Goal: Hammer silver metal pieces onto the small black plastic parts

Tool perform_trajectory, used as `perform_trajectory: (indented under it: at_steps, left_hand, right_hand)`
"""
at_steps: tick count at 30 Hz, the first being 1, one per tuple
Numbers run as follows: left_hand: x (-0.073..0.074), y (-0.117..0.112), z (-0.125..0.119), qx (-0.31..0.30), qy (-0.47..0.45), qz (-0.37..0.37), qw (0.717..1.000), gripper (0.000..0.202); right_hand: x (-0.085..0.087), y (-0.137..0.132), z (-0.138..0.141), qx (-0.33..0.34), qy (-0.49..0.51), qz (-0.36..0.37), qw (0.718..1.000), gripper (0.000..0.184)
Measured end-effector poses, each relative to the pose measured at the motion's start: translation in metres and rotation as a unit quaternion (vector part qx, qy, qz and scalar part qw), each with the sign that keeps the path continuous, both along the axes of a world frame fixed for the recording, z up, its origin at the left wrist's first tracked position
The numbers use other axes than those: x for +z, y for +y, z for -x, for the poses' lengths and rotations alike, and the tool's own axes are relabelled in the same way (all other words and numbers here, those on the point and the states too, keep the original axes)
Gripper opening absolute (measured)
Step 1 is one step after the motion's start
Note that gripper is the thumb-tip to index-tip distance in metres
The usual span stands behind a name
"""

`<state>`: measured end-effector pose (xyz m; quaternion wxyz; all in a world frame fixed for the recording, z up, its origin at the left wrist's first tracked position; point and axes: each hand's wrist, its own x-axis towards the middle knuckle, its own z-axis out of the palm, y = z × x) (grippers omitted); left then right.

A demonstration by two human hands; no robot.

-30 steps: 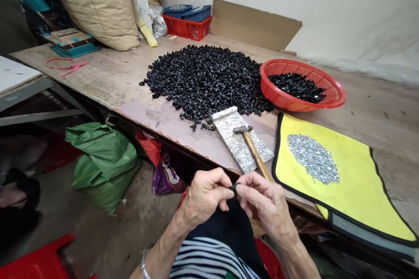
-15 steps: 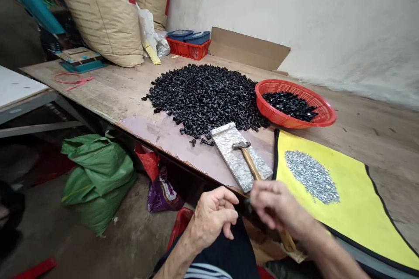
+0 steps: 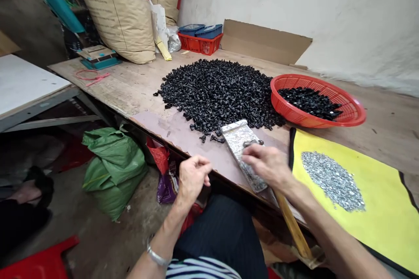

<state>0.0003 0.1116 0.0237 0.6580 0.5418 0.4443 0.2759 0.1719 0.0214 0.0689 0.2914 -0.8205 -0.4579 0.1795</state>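
Note:
My left hand (image 3: 194, 176) is over the table's front edge, fingers curled and thumb against the forefinger; anything pinched there is too small to make out. A hammer lies across a worn pale metal plate (image 3: 236, 137); its head (image 3: 253, 143) shows beyond my right hand (image 3: 270, 165), and its wooden handle (image 3: 293, 226) sticks out over the edge. My right hand covers the middle of the hammer, its fingers bent and blurred; I cannot tell if they touch it. Behind the plate lies a large heap of small black plastic parts (image 3: 219, 89), a few loose ones beside the plate.
A red basket (image 3: 355, 111) with black parts stands right of the heap. Small shiny metal pieces (image 3: 332, 181) lie on a yellow cloth (image 3: 379, 222). Paper sacks (image 3: 114, 8), a red crate (image 3: 199, 45) and cardboard (image 3: 265, 41) are behind. On the floor sits a green sack (image 3: 113, 170).
My right hand has moved forward along the hammer toward its head, and my left hand has moved left and forward, its fingers drawn closer together. The view has shifted; the hammer rests unchanged on the plate.

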Motion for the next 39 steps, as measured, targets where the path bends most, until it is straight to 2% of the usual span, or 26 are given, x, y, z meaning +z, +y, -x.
perform_trajectory:
  at_steps: [2, 4, 8, 10, 12, 16, 19, 22, 26, 29, 33, 35, 37, 39]
  left_hand:
    - [0.001, 0.014, -0.003, 0.067, -0.024, -0.023, 0.997, 0.010]
    - [0.002, 0.018, -0.003, 0.090, -0.048, -0.023, 0.995, 0.012]
    - [-0.003, 0.002, 0.004, 0.038, -0.034, 0.020, 0.998, 0.011]
    - [-0.009, -0.008, 0.009, 0.015, -0.033, 0.049, 0.998, 0.011]
    - [-0.014, -0.014, 0.012, 0.027, -0.047, 0.061, 0.997, 0.011]
    - [-0.010, -0.017, 0.007, 0.074, -0.115, 0.063, 0.989, 0.023]
    - [-0.003, -0.020, 0.000, 0.064, -0.165, 0.089, 0.980, 0.035]
    - [-0.001, -0.029, 0.000, -0.032, -0.160, 0.106, 0.981, 0.028]
    - [0.000, -0.045, 0.009, -0.167, -0.118, 0.141, 0.969, 0.017]
    - [0.002, -0.057, 0.010, -0.233, -0.067, 0.168, 0.955, 0.013]
    - [0.003, -0.071, 0.005, -0.331, -0.025, 0.208, 0.920, 0.009]
    - [0.001, -0.078, 0.002, -0.362, -0.039, 0.244, 0.899, 0.013]
    - [-0.001, -0.085, 0.001, -0.371, -0.068, 0.281, 0.883, 0.019]
    - [-0.001, -0.091, 0.000, -0.369, -0.093, 0.303, 0.874, 0.026]
  right_hand:
    - [-0.014, 0.026, 0.025, 0.049, -0.064, 0.015, 0.997, 0.012]
    - [-0.020, 0.054, 0.037, 0.073, -0.130, 0.034, 0.988, 0.017]
    - [-0.022, 0.091, 0.041, 0.095, -0.233, 0.087, 0.964, 0.023]
    - [-0.020, 0.095, 0.039, 0.106, -0.264, 0.106, 0.953, 0.023]
    - [-0.015, 0.091, 0.038, 0.113, -0.284, 0.115, 0.945, 0.025]
    - [-0.001, 0.061, 0.043, 0.120, -0.301, 0.113, 0.939, 0.026]
    - [0.002, 0.028, 0.053, 0.139, -0.296, 0.111, 0.939, 0.018]
    - [-0.003, -0.008, 0.063, 0.169, -0.250, 0.068, 0.951, 0.015]
    - [-0.012, -0.054, 0.070, 0.168, -0.110, -0.018, 0.979, 0.014]
    - [-0.016, -0.084, 0.073, 0.150, -0.017, 0.000, 0.989, 0.012]
    - [-0.014, -0.117, 0.080, 0.165, -0.031, 0.055, 0.984, 0.016]
    - [-0.009, -0.130, 0.084, 0.175, -0.042, 0.069, 0.981, 0.019]
    - [-0.004, -0.141, 0.082, 0.156, -0.002, 0.064, 0.986, 0.017]
    - [0.000, -0.151, 0.070, 0.067, 0.070, 0.044, 0.994, 0.015]
